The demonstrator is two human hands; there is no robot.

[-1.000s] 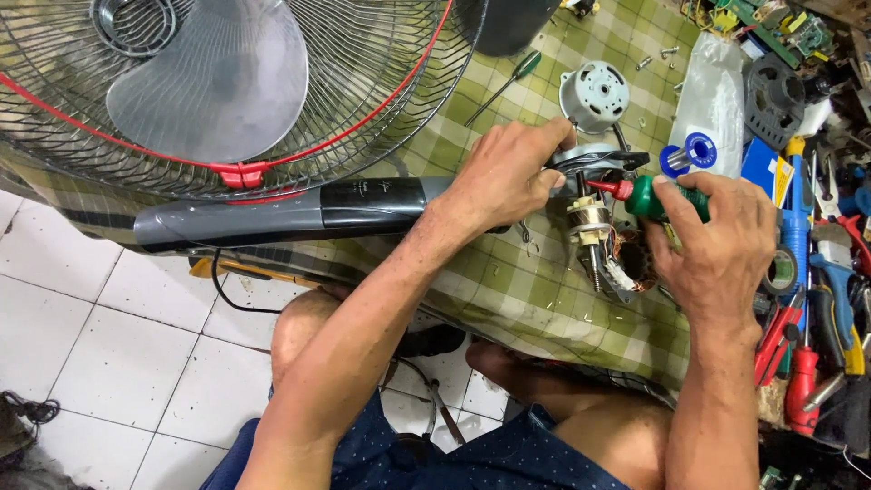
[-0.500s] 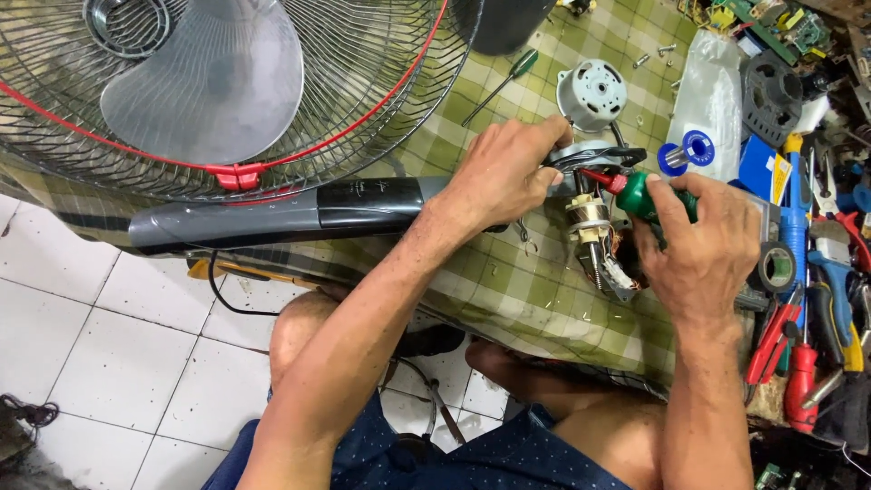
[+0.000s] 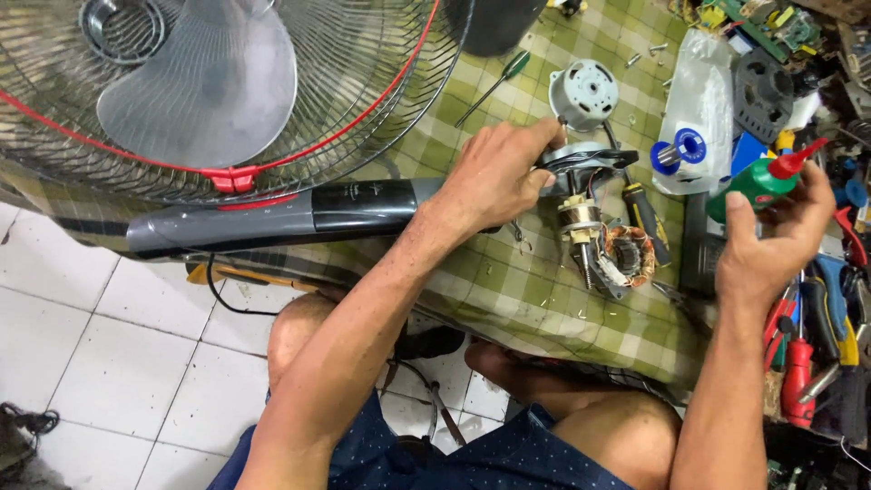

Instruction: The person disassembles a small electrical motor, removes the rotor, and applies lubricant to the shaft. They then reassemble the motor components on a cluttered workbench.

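The fan neck (image 3: 299,218), a long grey-and-black plastic tube, lies nearly level across the green checked cloth of the bench (image 3: 508,281), its long axis running left to right with the right end raised very slightly; its left end hangs out past the bench edge over the white tiled floor (image 3: 109,363), and its right end points at the bare motor assembly (image 3: 599,240). The left hand (image 3: 494,177) grips that right end, its fingers (image 3: 531,150) curled and pressed together around the black bracket at the joint. Below the bracket the motor hangs with its shaft pointing down toward the person, showing a brass-coloured sleeve, copper windings and red and white wires. The right hand (image 3: 771,240) is lifted off to the right, well apart from the motor, fingers wrapped around a small green oil bottle (image 3: 758,181) whose red nozzle tilts up and to the right. A round grey motor cover (image 3: 583,91) rests just above the left hand, a green-handled screwdriver (image 3: 494,86) lies slantwise beside it, and the wire fan guard (image 3: 218,91) with its red rim and grey blade fills the upper left.
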